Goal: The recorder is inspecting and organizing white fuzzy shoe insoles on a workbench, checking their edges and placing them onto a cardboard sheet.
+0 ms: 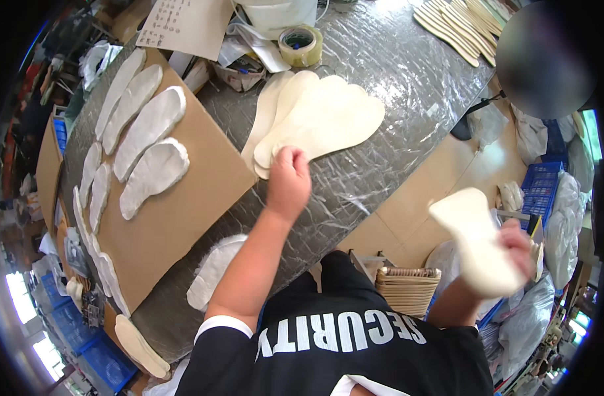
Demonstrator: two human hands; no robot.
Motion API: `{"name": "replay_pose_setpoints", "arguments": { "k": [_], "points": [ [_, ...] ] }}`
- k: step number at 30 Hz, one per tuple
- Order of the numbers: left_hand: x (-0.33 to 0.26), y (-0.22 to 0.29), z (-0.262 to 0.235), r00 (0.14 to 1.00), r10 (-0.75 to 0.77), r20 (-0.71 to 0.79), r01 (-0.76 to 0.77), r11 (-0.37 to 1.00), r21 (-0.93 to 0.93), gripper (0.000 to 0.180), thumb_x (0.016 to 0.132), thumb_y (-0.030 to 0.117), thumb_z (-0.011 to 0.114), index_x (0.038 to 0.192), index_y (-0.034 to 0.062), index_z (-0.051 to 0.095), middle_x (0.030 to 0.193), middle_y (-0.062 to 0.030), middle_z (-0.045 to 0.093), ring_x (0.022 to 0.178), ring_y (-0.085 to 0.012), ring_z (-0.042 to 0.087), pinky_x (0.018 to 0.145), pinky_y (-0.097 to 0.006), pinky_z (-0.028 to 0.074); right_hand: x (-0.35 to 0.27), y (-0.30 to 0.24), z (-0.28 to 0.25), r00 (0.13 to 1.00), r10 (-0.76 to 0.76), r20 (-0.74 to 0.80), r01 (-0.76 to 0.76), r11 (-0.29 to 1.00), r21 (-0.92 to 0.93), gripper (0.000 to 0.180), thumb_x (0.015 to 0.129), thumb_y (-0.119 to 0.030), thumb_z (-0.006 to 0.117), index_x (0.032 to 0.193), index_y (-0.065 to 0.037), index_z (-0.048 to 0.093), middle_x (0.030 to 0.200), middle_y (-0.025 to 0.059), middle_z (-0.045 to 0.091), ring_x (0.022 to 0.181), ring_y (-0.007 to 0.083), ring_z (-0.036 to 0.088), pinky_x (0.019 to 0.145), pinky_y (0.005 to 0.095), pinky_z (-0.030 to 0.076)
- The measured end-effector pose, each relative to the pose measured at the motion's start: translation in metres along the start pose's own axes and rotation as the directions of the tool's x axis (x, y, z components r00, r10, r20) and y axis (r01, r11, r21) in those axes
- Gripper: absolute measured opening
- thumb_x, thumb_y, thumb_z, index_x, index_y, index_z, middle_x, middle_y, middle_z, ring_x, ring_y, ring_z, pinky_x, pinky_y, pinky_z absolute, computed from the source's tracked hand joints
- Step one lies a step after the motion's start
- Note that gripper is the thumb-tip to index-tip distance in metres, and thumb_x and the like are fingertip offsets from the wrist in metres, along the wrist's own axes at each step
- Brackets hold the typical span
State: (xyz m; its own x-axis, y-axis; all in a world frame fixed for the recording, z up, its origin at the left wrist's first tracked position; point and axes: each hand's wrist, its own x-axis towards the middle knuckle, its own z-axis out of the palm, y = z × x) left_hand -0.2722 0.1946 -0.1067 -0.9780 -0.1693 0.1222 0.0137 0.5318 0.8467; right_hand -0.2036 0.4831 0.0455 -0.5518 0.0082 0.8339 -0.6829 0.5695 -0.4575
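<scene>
On the dark, plastic-covered table, a fan of cream insoles (321,115) lies spread, toe ends away from me. My left hand (290,183) is closed at their narrow heel ends, its fingers pinching the insoles; the fingertips are partly hidden. Off the table's right edge, my right hand (515,247) grips a single cream insole (478,237), a little blurred by motion. To the left, several fluffy white insoles (150,132) rest on a brown cardboard sheet (190,218). Another white fluffy insole (216,269) lies partly behind my left forearm.
A tape roll (300,45) and a white bucket (275,14) stand at the back beside a handwritten sheet (183,26). More insoles (460,30) lie at the far right. Below the table edge are a wicker basket (407,290), a blue crate (540,188) and plastic bags (564,224).
</scene>
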Motion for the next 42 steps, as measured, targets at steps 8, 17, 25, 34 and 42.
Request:
{"name": "replay_pose_setpoints", "arguments": {
  "k": [8, 17, 25, 34, 42],
  "points": [
    [-0.068, 0.044, -0.067, 0.522, 0.010, 0.853, 0.720, 0.531, -0.447, 0.123, 0.068, 0.069, 0.078, 0.151, -0.0020, 0.022, 0.138, -0.0186, 0.048, 0.110, -0.0263, 0.061, 0.092, -0.037, 0.051, -0.101, -0.095, 0.101, 0.687, -0.339, 0.643, 0.112, 0.924, 0.366, 0.023, 0.071, -0.017, 0.066, 0.094, -0.016, 0.066, 0.118, 0.0022, 0.065, 0.097, 0.0161, 0.062, 0.077, 0.0316, 0.047],
    [-0.167, -0.021, -0.200, 0.527, -0.084, 0.846, 0.576, 0.767, -0.283, 0.141, 0.047, 0.057, 0.095, 0.149, -0.0006, 0.016, 0.138, -0.0190, 0.040, 0.130, -0.0267, 0.041, 0.109, -0.039, 0.034, -0.165, -0.118, 0.108, 0.204, 0.169, 0.964, -0.905, -0.343, 0.251, 0.009, 0.091, -0.009, 0.058, 0.094, -0.001, 0.059, 0.094, 0.0127, 0.067, 0.079, 0.0201, 0.068, 0.075, 0.0338, 0.055],
    [-0.228, 0.002, -0.258, 0.555, -0.593, 0.583, 0.472, 0.802, 0.367, 0.097, 0.057, 0.035, 0.092, 0.131, 0.0001, 0.039, 0.122, -0.0223, 0.055, 0.114, -0.0328, 0.057, 0.099, -0.038, 0.045, -0.191, -0.137, 0.166, 0.010, 0.198, 0.980, -0.947, -0.313, 0.073, 0.017, 0.104, -0.017, 0.049, 0.109, -0.001, 0.053, 0.088, 0.0063, 0.065, 0.077, 0.0132, 0.067, 0.069, 0.0271, 0.053],
    [-0.205, -0.028, -0.276, 0.926, -0.176, 0.333, 0.007, 0.892, 0.453, 0.069, 0.055, 0.022, 0.087, 0.113, -0.0004, 0.058, 0.124, -0.0231, 0.058, 0.109, -0.0379, 0.061, 0.093, -0.043, 0.051, -0.180, -0.130, 0.188, -0.192, 0.402, 0.895, -0.981, -0.090, -0.170, 0.045, 0.103, -0.006, 0.038, 0.148, -0.004, 0.033, 0.088, 0.0085, 0.063, 0.068, 0.0153, 0.068, 0.062, 0.0269, 0.054],
    [-0.181, -0.049, -0.255, 0.884, 0.006, 0.468, -0.234, 0.872, 0.431, 0.072, 0.059, 0.022, 0.088, 0.118, -0.0023, 0.055, 0.129, -0.0275, 0.056, 0.110, -0.0425, 0.061, 0.093, -0.046, 0.052, -0.189, -0.120, 0.194, -0.187, 0.310, 0.932, -0.954, -0.283, -0.097, 0.049, 0.102, -0.006, 0.036, 0.150, -0.003, 0.031, 0.089, 0.0102, 0.062, 0.066, 0.0153, 0.067, 0.061, 0.0273, 0.055]
  ]
}}
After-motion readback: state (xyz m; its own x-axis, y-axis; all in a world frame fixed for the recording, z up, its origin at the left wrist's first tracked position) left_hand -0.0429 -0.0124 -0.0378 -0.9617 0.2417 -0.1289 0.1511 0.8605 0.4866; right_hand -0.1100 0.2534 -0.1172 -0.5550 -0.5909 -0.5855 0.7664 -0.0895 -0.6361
